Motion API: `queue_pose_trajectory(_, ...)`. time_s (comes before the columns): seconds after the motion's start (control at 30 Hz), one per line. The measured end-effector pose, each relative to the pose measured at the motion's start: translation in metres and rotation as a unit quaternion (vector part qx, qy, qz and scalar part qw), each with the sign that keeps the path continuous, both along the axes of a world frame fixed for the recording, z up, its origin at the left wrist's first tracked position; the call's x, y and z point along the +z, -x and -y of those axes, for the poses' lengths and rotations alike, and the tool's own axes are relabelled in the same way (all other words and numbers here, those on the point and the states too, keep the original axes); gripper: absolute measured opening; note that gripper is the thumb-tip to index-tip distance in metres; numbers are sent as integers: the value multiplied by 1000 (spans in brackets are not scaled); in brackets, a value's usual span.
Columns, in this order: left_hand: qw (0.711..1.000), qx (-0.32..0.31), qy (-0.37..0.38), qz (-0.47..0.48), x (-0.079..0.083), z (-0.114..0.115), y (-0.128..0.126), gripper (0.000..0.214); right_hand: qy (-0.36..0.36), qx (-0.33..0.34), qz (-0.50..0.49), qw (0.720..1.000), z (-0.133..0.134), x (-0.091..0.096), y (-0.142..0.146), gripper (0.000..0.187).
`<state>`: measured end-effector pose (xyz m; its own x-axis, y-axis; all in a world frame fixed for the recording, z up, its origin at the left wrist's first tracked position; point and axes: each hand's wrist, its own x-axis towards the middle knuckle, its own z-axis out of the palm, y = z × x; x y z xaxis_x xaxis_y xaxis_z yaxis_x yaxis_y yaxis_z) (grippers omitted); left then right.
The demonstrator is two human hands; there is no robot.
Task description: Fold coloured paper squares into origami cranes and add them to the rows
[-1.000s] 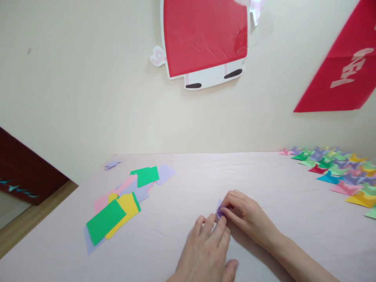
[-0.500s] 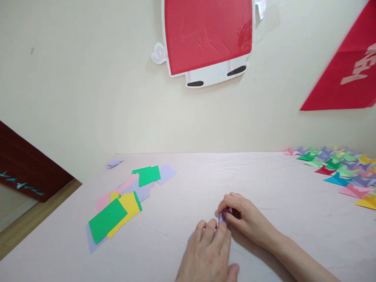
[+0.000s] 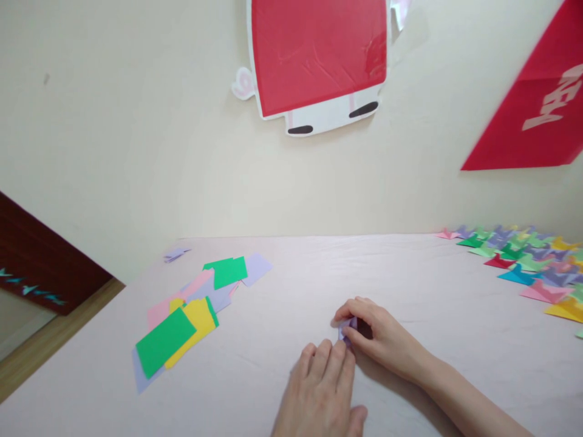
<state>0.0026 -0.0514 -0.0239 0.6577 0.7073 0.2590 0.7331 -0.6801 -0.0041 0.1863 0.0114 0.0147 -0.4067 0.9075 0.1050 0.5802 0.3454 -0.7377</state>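
A small folded purple paper (image 3: 347, 328) lies on the pale table (image 3: 282, 291) between my two hands. My right hand (image 3: 380, 337) curls over it from the right, thumb and fingers pinching the paper. My left hand (image 3: 321, 388) rests flat in front of it, fingers together, with the fingertips pressing on the paper's near edge. Most of the paper is hidden under the fingers.
A loose pile of coloured paper sheets (image 3: 191, 309), green, yellow, pink and lilac, lies to the left. A small lilac scrap (image 3: 175, 254) sits near the back left edge. Several folded coloured paper pieces (image 3: 532, 264) are spread at the far right. Red posters hang on the wall.
Both hands have stayed on the purple paper. The right fingers have closed lower over it, so less of the paper shows. The camera shifted slightly.
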Motion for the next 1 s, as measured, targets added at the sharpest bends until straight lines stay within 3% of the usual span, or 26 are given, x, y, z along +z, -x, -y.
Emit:
queue_pose_trajectory(0.7,990,12,137,-26,26,-5,-4,68,-26,-53,-57,997,0,-7,-4,16)
queue_pose_trajectory(0.8,989,19,150,-1,22,-5,-5,69,-72,-73,-11,995,1,-6,-4,12)
queue_pose_trajectory(1.0,986,29,161,30,18,-4,-6,69,-134,-86,65,985,2,-7,-3,25)
